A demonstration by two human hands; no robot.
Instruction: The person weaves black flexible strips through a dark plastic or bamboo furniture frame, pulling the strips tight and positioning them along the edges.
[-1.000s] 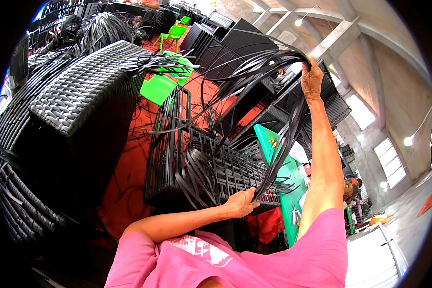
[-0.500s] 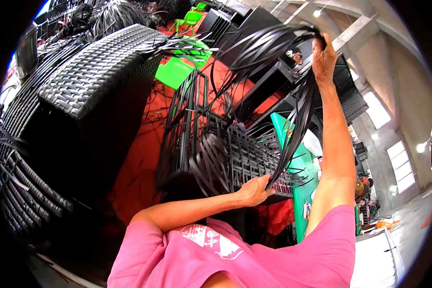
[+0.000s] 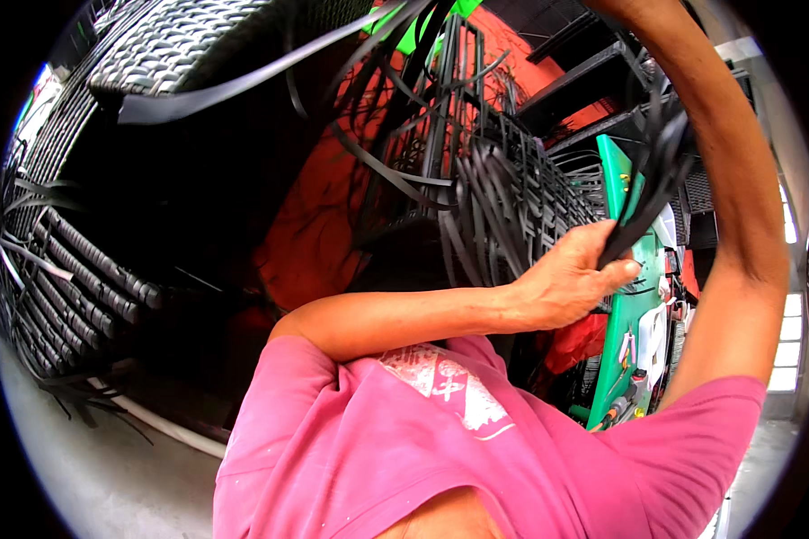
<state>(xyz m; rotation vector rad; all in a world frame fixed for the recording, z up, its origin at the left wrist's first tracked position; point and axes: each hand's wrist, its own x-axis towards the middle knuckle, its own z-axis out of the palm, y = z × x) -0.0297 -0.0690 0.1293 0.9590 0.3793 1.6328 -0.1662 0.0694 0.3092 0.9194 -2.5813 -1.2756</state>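
My left hand [image 3: 573,280] is closed round the lower end of a bundle of black flat weaving strips [image 3: 661,171], right of the middle. From there the strips rise toward my raised right arm [image 3: 737,144]. That arm bends over at the top edge, where the fingers of my right hand are cut off, so its grip does not show. Loose strip ends [image 3: 216,101] sweep across the upper left, in front of a woven wicker panel [image 3: 175,45]. More strips hang in a bunch [image 3: 494,207] over a dark woven basket-like frame [image 3: 557,193] beyond my left hand.
A green table [image 3: 634,332] with small tools stands close on the right. Large dark wicker furniture [image 3: 90,296] fills the left side. Red floor covering [image 3: 310,242] shows between the pieces, with a green plastic chair [image 3: 413,31] farther off and a red cloth or bag [image 3: 577,343] below my left hand.
My view has swung, shifting the scene. My right hand has risen to the top edge, its fingers leaving view. My left hand still grips the strips; loose ends now sweep across the upper left.
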